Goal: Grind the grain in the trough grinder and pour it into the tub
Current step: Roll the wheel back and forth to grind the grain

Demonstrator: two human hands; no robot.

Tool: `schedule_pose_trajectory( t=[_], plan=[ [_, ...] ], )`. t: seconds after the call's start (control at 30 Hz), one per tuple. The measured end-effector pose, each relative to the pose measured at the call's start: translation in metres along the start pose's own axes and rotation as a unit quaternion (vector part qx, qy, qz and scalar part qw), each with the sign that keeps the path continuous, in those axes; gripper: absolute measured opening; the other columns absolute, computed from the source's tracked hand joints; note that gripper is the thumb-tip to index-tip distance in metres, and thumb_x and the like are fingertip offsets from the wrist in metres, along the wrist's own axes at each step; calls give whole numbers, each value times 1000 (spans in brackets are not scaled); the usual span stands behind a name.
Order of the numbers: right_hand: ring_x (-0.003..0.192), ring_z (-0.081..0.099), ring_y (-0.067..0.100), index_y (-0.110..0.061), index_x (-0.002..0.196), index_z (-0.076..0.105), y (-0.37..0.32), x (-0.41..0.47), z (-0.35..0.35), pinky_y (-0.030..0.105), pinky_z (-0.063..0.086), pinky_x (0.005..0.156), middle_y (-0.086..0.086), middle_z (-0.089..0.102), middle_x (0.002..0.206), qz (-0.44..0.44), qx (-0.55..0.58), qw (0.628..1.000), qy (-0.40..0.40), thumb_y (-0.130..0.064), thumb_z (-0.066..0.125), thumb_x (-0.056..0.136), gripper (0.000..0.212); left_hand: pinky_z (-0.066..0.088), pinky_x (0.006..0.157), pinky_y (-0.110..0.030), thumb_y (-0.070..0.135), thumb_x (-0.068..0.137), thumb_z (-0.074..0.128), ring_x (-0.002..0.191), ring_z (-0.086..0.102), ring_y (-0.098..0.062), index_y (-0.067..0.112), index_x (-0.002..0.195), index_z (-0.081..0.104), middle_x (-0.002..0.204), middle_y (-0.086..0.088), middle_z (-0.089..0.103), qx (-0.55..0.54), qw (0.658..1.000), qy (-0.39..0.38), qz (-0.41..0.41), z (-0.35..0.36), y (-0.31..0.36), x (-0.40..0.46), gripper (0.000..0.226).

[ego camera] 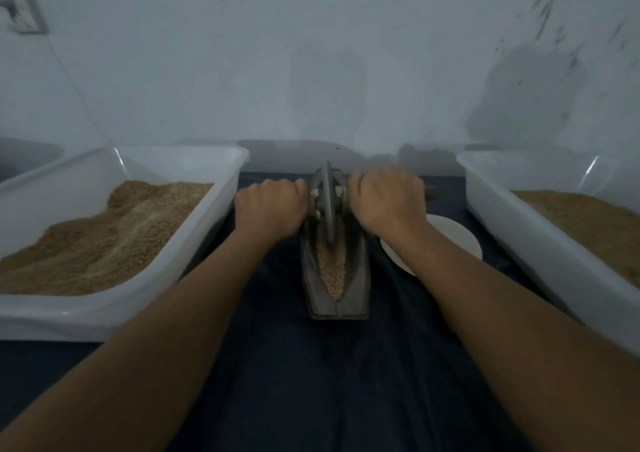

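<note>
Handle ends hidden (blurred) inside clenched left hand (273,205) and right hand (388,202).

Dark grey metal boat-shaped trough grinder (334,278) with matching dark grey wheel (327,205); pale tan grain (332,271) inside. Translucent white plastic tub on the left (104,313) heaped with mottled brown and beige meal (104,240); translucent white plastic tub on the right (526,219) holding even brown meal (595,223). Plain navy cloth (311,382) beneath. White round plate (450,240). Pale blue-grey wall (311,53), dark-speckled at upper right.
</note>
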State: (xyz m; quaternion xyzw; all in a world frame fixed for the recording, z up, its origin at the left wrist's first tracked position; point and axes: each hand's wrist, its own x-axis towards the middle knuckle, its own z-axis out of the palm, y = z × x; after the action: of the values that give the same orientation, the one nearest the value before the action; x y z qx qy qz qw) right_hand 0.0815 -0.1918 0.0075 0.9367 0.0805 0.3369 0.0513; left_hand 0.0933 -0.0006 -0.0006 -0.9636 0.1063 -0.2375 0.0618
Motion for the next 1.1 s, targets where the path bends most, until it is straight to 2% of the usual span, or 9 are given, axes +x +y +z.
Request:
schedule_pose_trajectory(
  t=[0.13, 0.33, 0.4, 0.47, 0.53, 0.63, 0.83, 0.93, 1.1],
  plan=[
    [91, 72, 32, -17, 68, 57, 2, -55, -21, 34, 46, 61, 6, 69, 71, 33, 96, 995, 21, -28, 36, 107, 46, 41, 71, -37, 28, 103, 29, 69, 54, -25, 22, 105, 56, 82, 4, 61, -3, 997, 71, 11, -29, 11, -52, 28],
    [74, 66, 12, -25, 94, 77, 0, -92, -60, 27, 35, 60, -11, 71, 78, 3, 148, 981, 126, -39, 41, 103, 40, 38, 113, -50, 40, 108, 36, 136, 55, -15, 30, 141, 62, 144, 7, 60, -145, 981, 128, -3, -52, 12, -109, 43],
    [63, 61, 11, -24, 86, 75, 0, -89, -56, 25, 29, 55, -11, 67, 70, 10, 148, 980, 132, -37, 42, 103, 40, 45, 105, -48, 40, 105, 37, 125, 62, -18, 27, 133, 68, 134, 5, 68, -151, 977, 147, 14, -46, 10, -111, 43],
    [51, 47, 11, -21, 68, 63, -1, -80, -44, 24, 20, 50, -10, 55, 59, 14, 151, 978, 142, -33, 45, 104, 41, 50, 76, -36, 37, 104, 37, 80, 69, -15, 27, 95, 75, 89, 6, 75, -188, 971, 149, 9, -40, 6, -97, 40],
    [44, 40, 15, -22, 58, 47, -1, -62, -30, 27, 21, 48, -6, 45, 52, -1, 136, 980, 143, -31, 43, 105, 48, 41, 58, -33, 30, 104, 32, 56, 54, -18, 20, 75, 55, 67, 4, 60, -131, 987, 89, 9, -29, 3, -69, 38],
    [55, 54, 28, -17, 63, 52, -1, -25, -11, 35, 35, 52, 5, 58, 60, -9, 40, 997, 65, -30, 22, 106, 54, 40, 60, -36, 24, 107, 24, 72, 59, -29, 17, 92, 47, 93, -8, 66, 32, 998, 26, 38, -10, 2, -30, 29],
    [83, 65, 31, -16, 95, 59, 4, 0, 2, 36, 34, 61, 10, 69, 93, 31, -8, 998, -61, -22, 17, 102, 43, 36, 67, -39, 32, 109, 22, 85, 64, -33, 0, 134, 51, 140, -16, 59, 25, 999, -16, -28, -5, 10, 19, 50],
    [75, 62, 30, -17, 86, 60, 3, -22, -6, 36, 35, 62, 3, 60, 75, 24, -17, 999, -28, -32, 0, 102, 64, 42, 63, -35, 25, 105, 30, 75, 60, -28, 17, 91, 48, 102, -8, 66, 52, 998, 23, 29, -15, 11, -16, 24],
    [68, 46, 19, -23, 72, 51, -4, -63, -36, 38, 31, 68, -6, 53, 69, -26, 97, 989, 111, -36, 36, 106, 39, 33, 57, -36, 32, 104, 28, 58, 46, -18, 25, 71, 41, 67, 8, 49, -108, 988, 106, -14, -24, 4, -80, 36]
  ],
)
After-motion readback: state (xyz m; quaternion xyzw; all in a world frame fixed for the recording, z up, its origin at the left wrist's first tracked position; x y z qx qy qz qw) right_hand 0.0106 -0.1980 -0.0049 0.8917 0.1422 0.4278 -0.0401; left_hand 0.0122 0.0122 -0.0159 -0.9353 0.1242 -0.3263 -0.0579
